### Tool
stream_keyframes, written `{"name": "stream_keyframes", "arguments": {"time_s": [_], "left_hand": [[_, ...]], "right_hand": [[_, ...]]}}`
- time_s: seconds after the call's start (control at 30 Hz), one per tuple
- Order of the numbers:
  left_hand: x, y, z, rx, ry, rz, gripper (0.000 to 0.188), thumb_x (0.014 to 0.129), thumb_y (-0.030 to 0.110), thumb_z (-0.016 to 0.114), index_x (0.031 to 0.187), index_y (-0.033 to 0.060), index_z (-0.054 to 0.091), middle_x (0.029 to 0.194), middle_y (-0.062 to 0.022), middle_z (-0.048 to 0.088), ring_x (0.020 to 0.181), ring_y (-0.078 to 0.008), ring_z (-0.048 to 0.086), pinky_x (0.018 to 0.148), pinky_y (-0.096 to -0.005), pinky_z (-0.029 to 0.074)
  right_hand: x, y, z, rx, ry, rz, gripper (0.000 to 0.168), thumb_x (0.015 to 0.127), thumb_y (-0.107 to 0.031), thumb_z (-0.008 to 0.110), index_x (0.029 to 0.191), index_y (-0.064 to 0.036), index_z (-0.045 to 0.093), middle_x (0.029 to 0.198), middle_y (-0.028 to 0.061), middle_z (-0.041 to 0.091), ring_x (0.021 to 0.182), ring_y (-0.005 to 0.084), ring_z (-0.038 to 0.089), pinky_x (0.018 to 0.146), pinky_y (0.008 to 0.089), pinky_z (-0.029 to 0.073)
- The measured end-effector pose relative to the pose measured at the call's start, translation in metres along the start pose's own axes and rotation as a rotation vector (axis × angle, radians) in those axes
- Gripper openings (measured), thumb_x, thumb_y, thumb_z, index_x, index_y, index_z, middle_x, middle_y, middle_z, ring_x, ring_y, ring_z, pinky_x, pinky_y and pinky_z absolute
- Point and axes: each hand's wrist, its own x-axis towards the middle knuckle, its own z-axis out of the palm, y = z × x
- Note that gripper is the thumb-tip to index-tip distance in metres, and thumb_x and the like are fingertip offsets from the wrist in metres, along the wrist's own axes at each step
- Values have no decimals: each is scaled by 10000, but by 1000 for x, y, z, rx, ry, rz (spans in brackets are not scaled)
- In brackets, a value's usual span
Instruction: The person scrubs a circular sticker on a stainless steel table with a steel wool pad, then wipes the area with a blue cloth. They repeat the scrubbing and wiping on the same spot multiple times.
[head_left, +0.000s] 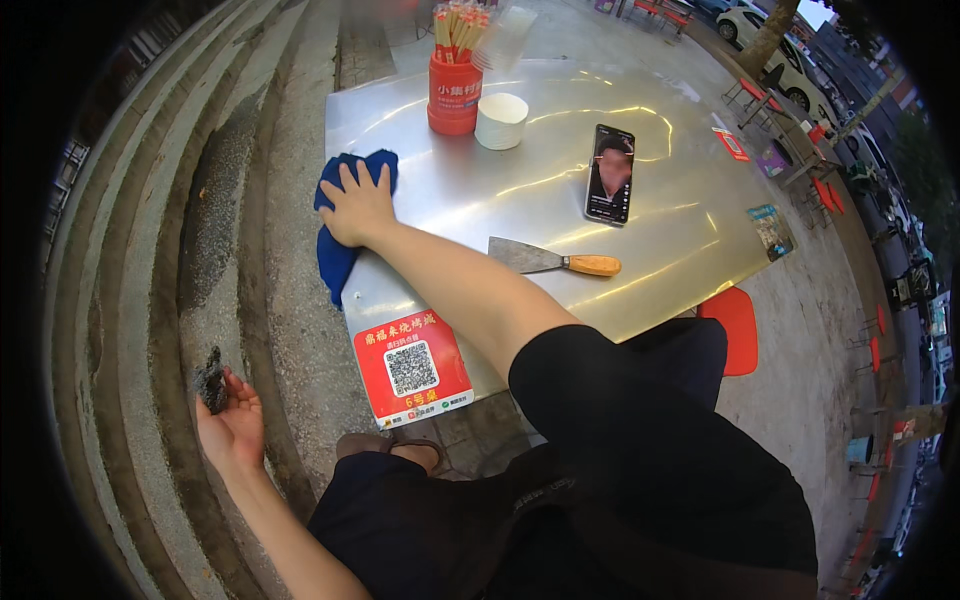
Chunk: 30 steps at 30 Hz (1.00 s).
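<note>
My right hand (358, 206) lies flat with spread fingers on a crumpled blue cloth (337, 259), at the left edge of a metal-topped table (465, 202). Part of the cloth hangs over that edge. Away from the table, at the lower left, my left hand (234, 420) is palm up and holds a dark grey clump, apparently steel wool (211, 381), between thumb and fingers. A scraper with a wooden handle (592, 265) rests on the table beyond my right forearm, its blade towards the left. A phone (611, 176) with a lit screen lies farther right.
At the far side stand a red chopstick holder (454, 97), a white paper roll (502, 121) and stacked clear cups (506, 37). A red sign with a printed code (412, 367) is on the near left corner, a small packet (769, 231) at the right. Stone steps (165, 300) run along the left; a red stool (739, 330) stands right.
</note>
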Motion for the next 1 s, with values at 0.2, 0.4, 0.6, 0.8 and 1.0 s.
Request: {"name": "stream_keyframes", "arguments": {"time_s": [0.2,0.4,0.6,0.8,1.0], "left_hand": [[-7,3,0,16,18,39,364,1021,295,451,1208,-1,552,1113,-106,626,974,-193,597,892,-358,473],[3,5,-7,45,39,9,322,1006,259,466,1178,11,578,1083,-92,642,929,-184,613,873,-349,481],[2,0,-4,54,-22,-22,321,1008,256,459,1168,2,575,1080,-96,640,923,-185,612,858,-344,482],[-3,-1,5,18,-88,-56,320,1009,252,453,1161,-1,575,1075,-93,639,922,-186,612,857,-345,481],[-12,-6,12,9,-146,-69,318,1005,250,455,1162,2,578,1077,-90,645,925,-184,616,857,-340,478]], "right_hand": [[71,28,-1,-26,-7,-17,574,971,-504,380,1493,-266,385,1604,102,233,1481,345,171,1165,610,63],[126,71,-1,-112,55,142,678,937,-594,378,1515,-240,347,1608,150,195,1476,419,128,1172,587,41],[135,93,-7,-137,93,333,773,903,-649,397,1515,-181,334,1588,266,144,1454,508,82,1164,586,24],[99,108,-16,-137,83,220,741,912,-588,415,1490,-126,369,1558,296,210,1444,494,153,1176,554,80],[51,100,-30,-123,-15,163,706,941,-558,368,1522,-158,319,1590,247,161,1463,454,119,1187,528,69]]}}
